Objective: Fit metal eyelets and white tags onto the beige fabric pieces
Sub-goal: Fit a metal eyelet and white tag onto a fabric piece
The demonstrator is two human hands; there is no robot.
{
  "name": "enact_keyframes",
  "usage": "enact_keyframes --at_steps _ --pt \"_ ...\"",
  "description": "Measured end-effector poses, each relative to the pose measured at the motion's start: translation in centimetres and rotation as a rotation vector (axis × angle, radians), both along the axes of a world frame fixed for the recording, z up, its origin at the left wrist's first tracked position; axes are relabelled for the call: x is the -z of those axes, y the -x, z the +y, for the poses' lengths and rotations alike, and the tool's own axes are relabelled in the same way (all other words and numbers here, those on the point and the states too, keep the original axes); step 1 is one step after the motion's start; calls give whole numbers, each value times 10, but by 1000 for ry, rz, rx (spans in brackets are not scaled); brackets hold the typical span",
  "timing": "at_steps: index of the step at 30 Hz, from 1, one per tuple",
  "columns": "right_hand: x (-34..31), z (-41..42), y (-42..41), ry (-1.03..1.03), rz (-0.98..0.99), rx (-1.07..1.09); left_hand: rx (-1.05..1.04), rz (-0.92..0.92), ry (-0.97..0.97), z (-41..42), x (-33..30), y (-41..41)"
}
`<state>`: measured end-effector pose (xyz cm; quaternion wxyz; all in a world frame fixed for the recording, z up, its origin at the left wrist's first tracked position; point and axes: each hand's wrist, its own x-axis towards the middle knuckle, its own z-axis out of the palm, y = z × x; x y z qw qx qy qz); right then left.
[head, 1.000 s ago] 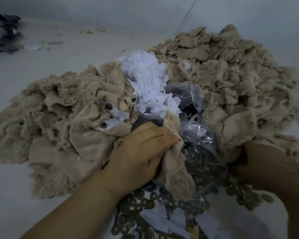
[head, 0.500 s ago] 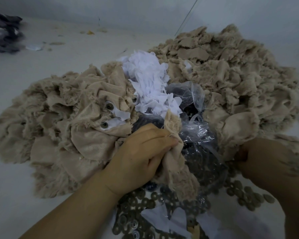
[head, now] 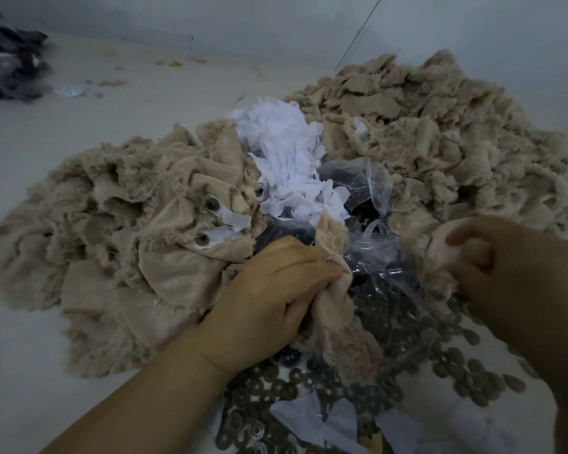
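Left hand (head: 273, 296) clamps a limp, frayed beige piece (head: 333, 290) mid-surface over the eyelets (head: 391, 342), right hand (head: 518, 276) pinching another piece (head: 446, 247) by its edge; it's light, floppy stuff, best gripped bunched.

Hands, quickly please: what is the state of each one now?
Left hand: closed, gripping a beige fabric piece.
Right hand: fingers curled at the edge of the right fabric pile; blurred, so the grip cannot be told.
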<state>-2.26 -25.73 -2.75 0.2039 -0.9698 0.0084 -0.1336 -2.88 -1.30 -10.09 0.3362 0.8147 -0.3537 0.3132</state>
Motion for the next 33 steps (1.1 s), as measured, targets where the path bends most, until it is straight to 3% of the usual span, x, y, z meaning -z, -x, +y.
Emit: enact_keyframes --at_steps 2,3,8,12,19,25,33 --pt "-14 15 1 -1 -73 -135 33 28 14 1 -2 0" --pt "-15 21 -2 -98 -45 -218 33 28 7 1 -2 0" --pt "3 55 -12 -969 410 -435 51 6 8 4 1 -1" --pt "21 62 -12 -1238 486 -437 35 -6 13 2 0 0" --pt "29 71 -10 -1366 435 -374 -62 29 105 -1 -5 6" --pt "32 79 -8 -1184 259 -401 -130 19 119 1 -9 9" --pt "34 83 -9 -1090 246 -398 -160 22 127 4 -8 8"
